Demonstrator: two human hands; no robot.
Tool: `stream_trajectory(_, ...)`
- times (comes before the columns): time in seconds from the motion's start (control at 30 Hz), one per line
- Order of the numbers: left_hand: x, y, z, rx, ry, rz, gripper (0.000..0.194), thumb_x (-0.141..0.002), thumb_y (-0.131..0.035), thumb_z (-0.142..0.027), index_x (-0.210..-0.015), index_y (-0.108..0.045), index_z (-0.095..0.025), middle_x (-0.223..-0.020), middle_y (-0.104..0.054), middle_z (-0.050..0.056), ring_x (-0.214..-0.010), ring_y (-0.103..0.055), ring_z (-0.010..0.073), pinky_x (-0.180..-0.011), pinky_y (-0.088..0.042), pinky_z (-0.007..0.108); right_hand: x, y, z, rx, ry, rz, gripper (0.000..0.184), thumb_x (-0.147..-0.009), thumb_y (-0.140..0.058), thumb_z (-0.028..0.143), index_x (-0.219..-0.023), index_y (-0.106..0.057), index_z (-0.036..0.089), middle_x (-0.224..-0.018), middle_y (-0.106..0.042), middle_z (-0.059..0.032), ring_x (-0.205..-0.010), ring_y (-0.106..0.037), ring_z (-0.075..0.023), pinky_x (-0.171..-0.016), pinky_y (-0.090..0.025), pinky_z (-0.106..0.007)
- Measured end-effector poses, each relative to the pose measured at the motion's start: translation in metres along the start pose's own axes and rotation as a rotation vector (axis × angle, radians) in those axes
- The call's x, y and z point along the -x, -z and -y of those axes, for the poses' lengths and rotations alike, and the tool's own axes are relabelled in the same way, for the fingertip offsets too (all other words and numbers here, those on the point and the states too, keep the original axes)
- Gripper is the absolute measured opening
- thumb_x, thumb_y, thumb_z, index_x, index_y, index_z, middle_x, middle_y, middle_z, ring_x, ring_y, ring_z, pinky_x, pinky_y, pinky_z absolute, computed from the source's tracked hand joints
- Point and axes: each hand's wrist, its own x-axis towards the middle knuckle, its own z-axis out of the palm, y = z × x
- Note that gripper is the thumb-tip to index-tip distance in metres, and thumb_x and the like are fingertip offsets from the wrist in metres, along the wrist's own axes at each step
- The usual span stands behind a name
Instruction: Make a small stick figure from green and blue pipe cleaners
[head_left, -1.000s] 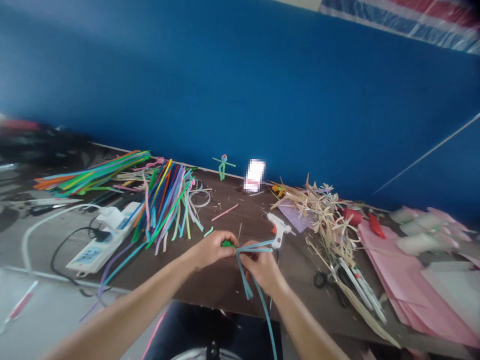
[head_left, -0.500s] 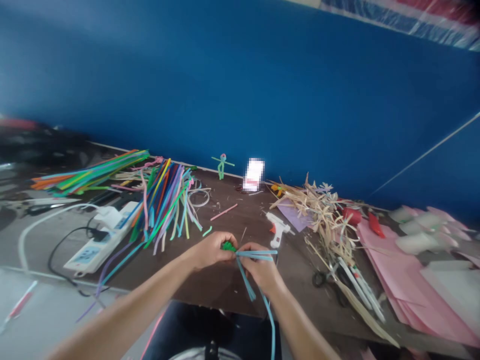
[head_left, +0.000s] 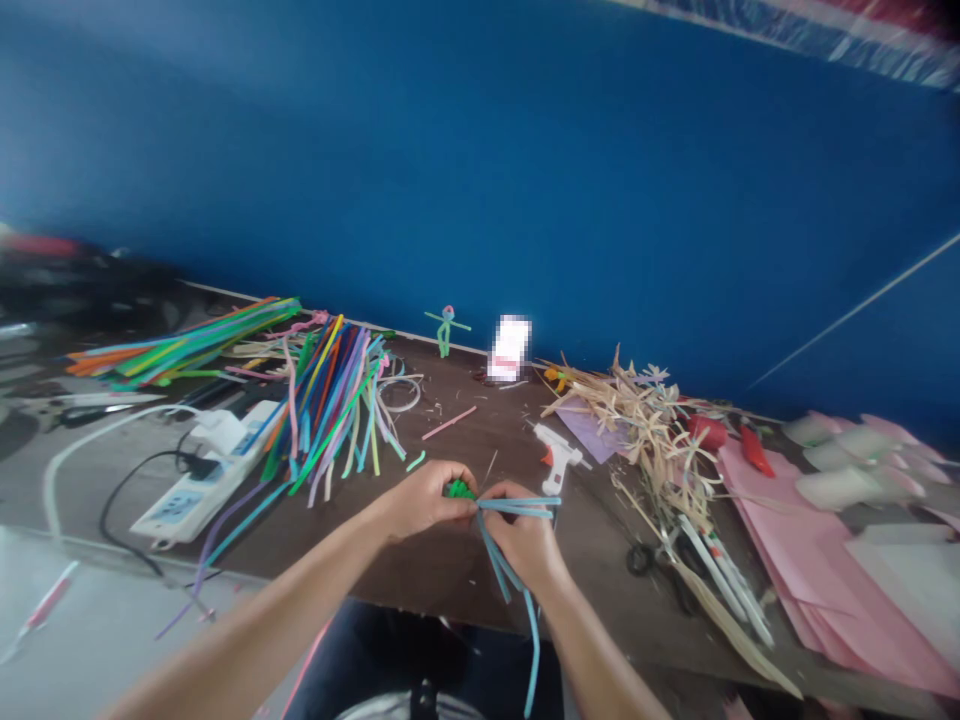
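Head view: our left hand [head_left: 431, 497] pinches one green piece [head_left: 459, 490]; our right hand [head_left: 531, 545] grasps blue strips [head_left: 536, 502], one glue gun [head_left: 556, 462] just beyond it.

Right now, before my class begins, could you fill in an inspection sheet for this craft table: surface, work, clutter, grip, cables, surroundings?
Surface: dark brown table, small scraps scattered.
Job's things: green fuzzy piece, light-blue stems.
Clutter: coloured stem bundle left; glue gun, straw-like strips, pink sheets right.
Grip: left hand on the green fuzzy piece, right hand on the light-blue stems.
Cables: white cable and black cable by the power strip.
Surroundings: blue wall behind.
Other people: nothing seen.
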Motion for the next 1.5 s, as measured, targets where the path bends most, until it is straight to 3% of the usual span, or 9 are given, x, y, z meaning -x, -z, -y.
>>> stream_trajectory(0.23, -0.005, -0.008, 0.003, 0.135, 0.046, -0.034, 0.013, -0.06, -0.06, -0.019, -0.069, -0.053, -0.014, -0.052, -0.056, -0.004, -0.051, -0.053, 0.0108, -0.051, -0.04, 0.02, 0.001, 0.001, -0.001, -0.023, -0.008, -0.021, 0.009, -0.063, -0.048, 0.014, -0.056, -0.054, 0.017, -0.052, -0.051, 0.0028, -0.052, -0.046, -0.0112, -0.05, -0.036, -0.021)
stream_trajectory(0.47, -0.005, -0.017, 0.003, 0.394, 0.113, -0.083, 0.023, -0.057, -0.066, -0.021, -0.074, -0.053, -0.014, -0.055, -0.055, -0.005, -0.049, -0.052, 0.0087, -0.051, -0.043, 0.021, 0.001, -0.001, -0.01, -0.064, -0.04, -0.078, 0.008, -0.062, -0.047, 0.014, -0.057, -0.053, 0.016, -0.051, -0.048, 0.0033, -0.05, -0.042, -0.0101, -0.048, -0.034, -0.02)
stream_trajectory(0.6, -0.004, -0.027, 0.01, 0.62, 0.126, -0.096, 0.028, -0.058, -0.067, -0.015, -0.083, -0.054, -0.014, -0.062, -0.056, -0.003, -0.054, -0.054, 0.0081, -0.053, -0.046, 0.021, 0.001, -0.002, -0.013, -0.198, -0.147, -0.095, 0.006, -0.063, -0.047, 0.016, -0.059, -0.052, 0.016, -0.047, -0.044, 0.005, -0.043, -0.037, -0.0077, -0.041, -0.029, -0.018)
stream_trajectory(0.7, -0.004, -0.038, 0.019, 0.826, 0.191, -0.078, 0.018, -0.06, -0.067, -0.015, -0.073, -0.054, -0.012, -0.064, -0.058, 0.0, -0.057, -0.057, 0.0096, -0.055, -0.047, 0.021, 0.001, -0.003, -0.015, -0.306, -0.226, -0.097, 0.005, -0.064, -0.049, 0.02, -0.06, -0.05, 0.017, -0.041, -0.038, 0.0073, -0.036, -0.031, -0.006, -0.035, -0.025, -0.017)
stream_trajectory(0.8, -0.004, -0.047, 0.024, 0.963, 0.182, -0.145, 0.017, -0.061, -0.068, -0.014, -0.071, -0.054, -0.013, -0.064, -0.059, -0.001, -0.056, -0.058, 0.0089, -0.056, -0.048, 0.02, 0.001, -0.004, -0.019, -0.336, -0.227, -0.081, 0.008, -0.066, -0.051, 0.023, -0.062, -0.05, 0.017, -0.042, -0.041, 0.0066, -0.036, -0.032, -0.0056, -0.034, -0.025, -0.017)
stream_trajectory(0.9, -0.004, -0.049, 0.024, 0.956, 0.15, -0.186, 0.016, -0.061, -0.068, -0.014, -0.069, -0.054, -0.013, -0.064, -0.06, -0.001, -0.056, -0.058, 0.0091, -0.053, -0.048, 0.02, 0.001, -0.003, -0.024, -0.278, -0.191, -0.086, 0.008, -0.066, -0.052, 0.023, -0.061, -0.051, 0.017, -0.044, -0.042, 0.0058, -0.038, -0.034, -0.0061, -0.035, -0.027, -0.017)
stream_trajectory(1.2, -0.004, -0.048, 0.019, 0.884, 0.081, -0.147, 0.017, -0.061, -0.069, -0.02, -0.066, -0.055, -0.012, -0.061, -0.06, 0.0, -0.056, -0.058, 0.011, -0.055, -0.048, 0.022, 0.002, 0.0, -0.02, -0.168, -0.174, -0.091, 0.005, -0.065, -0.049, 0.02, -0.06, -0.048, 0.018, -0.042, -0.041, 0.0067, -0.037, -0.036, -0.007, -0.036, -0.029, -0.017)
stream_trajectory(1.37, -0.003, -0.052, 0.015, 0.889, 0.088, -0.214, 0.02, -0.06, -0.069, -0.023, -0.067, -0.053, -0.013, -0.059, -0.058, -0.001, -0.055, -0.057, 0.0112, -0.053, -0.048, 0.023, 0.001, 0.002, -0.014, -0.11, -0.097, -0.121, 0.006, -0.063, -0.05, 0.017, -0.056, -0.049, 0.017, -0.049, -0.046, 0.0045, -0.047, -0.042, -0.0085, -0.044, -0.034, -0.018)
stream_trajectory(1.5, -0.003, -0.052, 0.013, 0.855, 0.08, -0.238, 0.022, -0.06, -0.069, -0.027, -0.068, -0.053, -0.014, -0.058, -0.056, -0.002, -0.054, -0.056, 0.01, -0.05, -0.046, 0.021, 0.001, 0.006, -0.012, -0.21, -0.116, -0.074, 0.005, -0.064, -0.052, 0.021, -0.061, -0.052, 0.017, -0.051, -0.047, 0.0043, -0.047, -0.042, -0.0082, -0.043, -0.034, -0.018)
